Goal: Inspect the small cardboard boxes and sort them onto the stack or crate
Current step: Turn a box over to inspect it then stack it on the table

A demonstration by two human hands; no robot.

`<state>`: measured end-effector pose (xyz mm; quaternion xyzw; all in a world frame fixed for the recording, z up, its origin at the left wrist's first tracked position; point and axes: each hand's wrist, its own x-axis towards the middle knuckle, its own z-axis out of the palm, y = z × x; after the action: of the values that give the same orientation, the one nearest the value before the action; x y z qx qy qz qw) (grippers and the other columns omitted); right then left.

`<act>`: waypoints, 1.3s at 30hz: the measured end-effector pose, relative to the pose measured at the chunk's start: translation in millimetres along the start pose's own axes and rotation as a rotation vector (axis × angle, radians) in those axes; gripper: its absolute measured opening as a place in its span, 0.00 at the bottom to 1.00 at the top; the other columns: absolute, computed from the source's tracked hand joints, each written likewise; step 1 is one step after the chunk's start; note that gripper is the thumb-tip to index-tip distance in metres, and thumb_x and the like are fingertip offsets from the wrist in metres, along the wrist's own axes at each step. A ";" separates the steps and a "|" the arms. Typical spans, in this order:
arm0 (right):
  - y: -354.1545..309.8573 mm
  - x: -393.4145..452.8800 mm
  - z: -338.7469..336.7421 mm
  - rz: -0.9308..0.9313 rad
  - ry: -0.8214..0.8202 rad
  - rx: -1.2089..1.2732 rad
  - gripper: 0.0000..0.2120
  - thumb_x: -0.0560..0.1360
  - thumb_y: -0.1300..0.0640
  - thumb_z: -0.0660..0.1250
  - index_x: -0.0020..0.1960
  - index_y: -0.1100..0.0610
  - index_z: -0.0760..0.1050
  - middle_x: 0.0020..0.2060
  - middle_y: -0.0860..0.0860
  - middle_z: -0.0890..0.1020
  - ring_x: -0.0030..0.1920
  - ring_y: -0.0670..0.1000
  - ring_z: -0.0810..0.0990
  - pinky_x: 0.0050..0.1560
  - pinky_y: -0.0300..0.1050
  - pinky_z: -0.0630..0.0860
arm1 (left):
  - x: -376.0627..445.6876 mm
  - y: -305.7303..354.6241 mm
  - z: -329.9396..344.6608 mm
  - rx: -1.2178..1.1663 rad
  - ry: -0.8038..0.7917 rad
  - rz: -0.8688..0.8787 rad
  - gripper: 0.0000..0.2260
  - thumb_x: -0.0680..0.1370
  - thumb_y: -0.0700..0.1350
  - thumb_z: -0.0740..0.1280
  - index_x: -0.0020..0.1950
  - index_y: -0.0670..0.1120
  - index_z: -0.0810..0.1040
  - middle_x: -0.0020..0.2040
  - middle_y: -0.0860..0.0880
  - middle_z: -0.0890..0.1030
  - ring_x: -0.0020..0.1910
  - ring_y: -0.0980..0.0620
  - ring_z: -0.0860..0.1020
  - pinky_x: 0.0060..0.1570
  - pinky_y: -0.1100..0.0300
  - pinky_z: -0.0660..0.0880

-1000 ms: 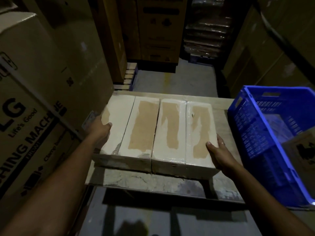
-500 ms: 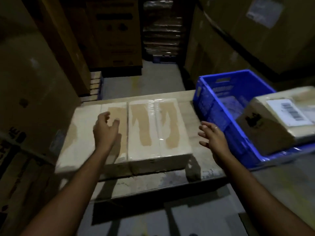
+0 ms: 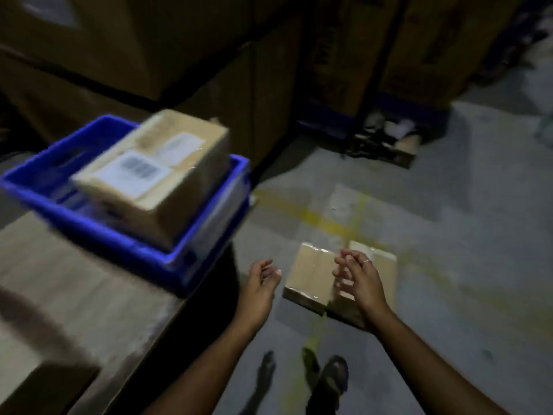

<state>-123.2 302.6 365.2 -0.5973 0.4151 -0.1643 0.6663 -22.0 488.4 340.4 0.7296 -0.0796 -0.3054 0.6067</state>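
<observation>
1. Your left hand [image 3: 258,284] and right hand [image 3: 357,280] both hang loosely open, holding nothing.
2. Two small cardboard boxes [image 3: 317,280] lie on the floor, right of the blue crate [image 3: 125,235], which holds a labelled box [image 3: 155,172].
3. You seem to be fetching the next box: reach down and grip one pack by both sides.

Grey concrete floor [image 3: 449,235] fills the right half, w/ worn yellow line markings [image 3: 326,220] near centre. Tall, dark cartons [image 3: 179,55] from 10 to 1 o'clock — print unreadable. Wooden platform top [image 3: 74,295] at 8 o'clock, blurred. Sandalled foot [image 3: 332,381] at 6 o'clock. Scattered debris [image 3: 389,136] at 1 o'clock — too dim to identify.
</observation>
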 end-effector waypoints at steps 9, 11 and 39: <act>69.5 130.8 -188.8 0.235 0.261 0.082 0.11 0.84 0.54 0.59 0.65 0.50 0.72 0.54 0.50 0.80 0.51 0.54 0.81 0.42 0.43 0.77 | 141.0 -9.7 207.1 0.262 -0.258 -0.199 0.20 0.79 0.57 0.64 0.70 0.60 0.66 0.66 0.44 0.76 0.64 0.45 0.75 0.67 0.45 0.71; 90.8 171.4 -217.2 0.284 0.290 0.070 0.12 0.83 0.55 0.60 0.65 0.51 0.73 0.51 0.49 0.80 0.49 0.53 0.81 0.44 0.47 0.79 | 178.0 -28.6 245.4 0.331 -0.314 -0.263 0.24 0.80 0.58 0.63 0.74 0.59 0.63 0.68 0.46 0.75 0.67 0.45 0.74 0.69 0.42 0.68; 245.0 432.9 -285.3 0.414 0.282 -0.105 0.40 0.62 0.38 0.79 0.63 0.50 0.60 0.52 0.45 0.73 0.52 0.49 0.79 0.54 0.54 0.82 | 427.8 -185.8 414.1 0.122 -0.122 -0.315 0.31 0.64 0.49 0.82 0.59 0.45 0.71 0.54 0.45 0.80 0.48 0.50 0.82 0.44 0.55 0.83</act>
<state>-144.5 -138.0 -1.1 -0.5048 0.6252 -0.0842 0.5893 48.8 -19.7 -14.4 0.7487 -0.0195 -0.4349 0.5000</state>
